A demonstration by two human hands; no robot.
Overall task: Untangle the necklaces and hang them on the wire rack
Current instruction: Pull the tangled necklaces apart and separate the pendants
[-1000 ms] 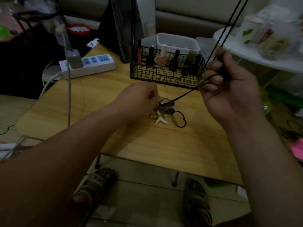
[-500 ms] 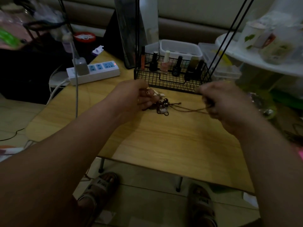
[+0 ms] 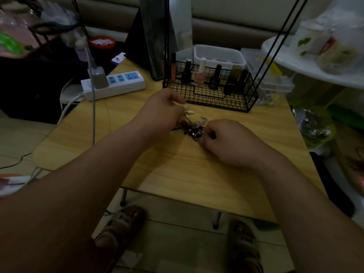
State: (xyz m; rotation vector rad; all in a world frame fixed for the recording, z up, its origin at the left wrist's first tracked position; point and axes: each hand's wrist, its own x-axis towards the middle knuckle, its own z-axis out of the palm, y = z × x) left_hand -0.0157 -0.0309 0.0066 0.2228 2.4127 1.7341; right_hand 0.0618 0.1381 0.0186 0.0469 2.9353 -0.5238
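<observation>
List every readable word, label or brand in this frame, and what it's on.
No text is legible anywhere in this frame.
Left sandal: dark lettering on the strap, too blurred to read.
Black nail polish bottle: label too small to read.
Jar on the white shelf: print blurred.

Dim room, wooden table (image 3: pixel 197 174), tiled floor (image 3: pixel 177 233)
</observation>
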